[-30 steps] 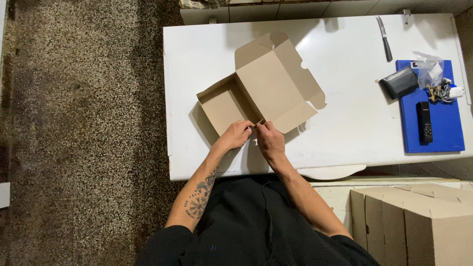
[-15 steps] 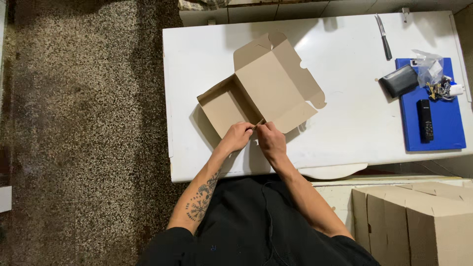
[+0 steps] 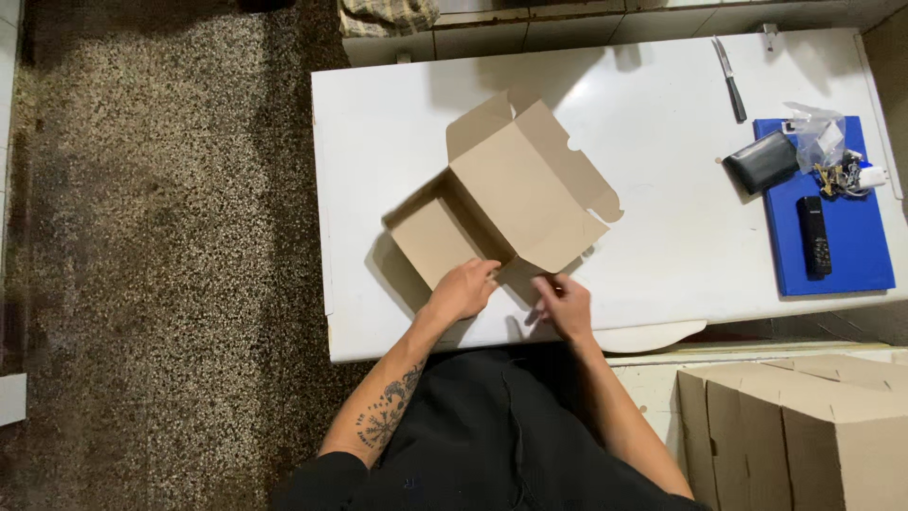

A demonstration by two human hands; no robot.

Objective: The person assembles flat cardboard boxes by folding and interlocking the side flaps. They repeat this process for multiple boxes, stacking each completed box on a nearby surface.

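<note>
Brown card: a flat-cut cardboard box lies half folded on the white table, near the front edge, its lid panel tilted open toward the far side.
Left hand: fingers curled over the box's near wall, pressing on it at the front edge; partly closed, touching card rather than wrapped around it.
Right hand: just beside the box's near right corner, fingers bent and pinching toward a small flap there; whether it truly has hold of the flap I cannot tell.
Handling: the box looks light and thin, stiff along its panels but ready to bend at the creases; probably easy to dent or tear at the slots. Best held by the walls and flap edges close to a fold, not by the middle of a panel.
Table, right side: a blue board with a black remote-like bar, a dark wallet, a clear plastic bag and a bunch of keys; a knife lies well apart at the back.
Floor: speckled dark stone to the left; a stack of folded brown boxes at lower right.
</note>
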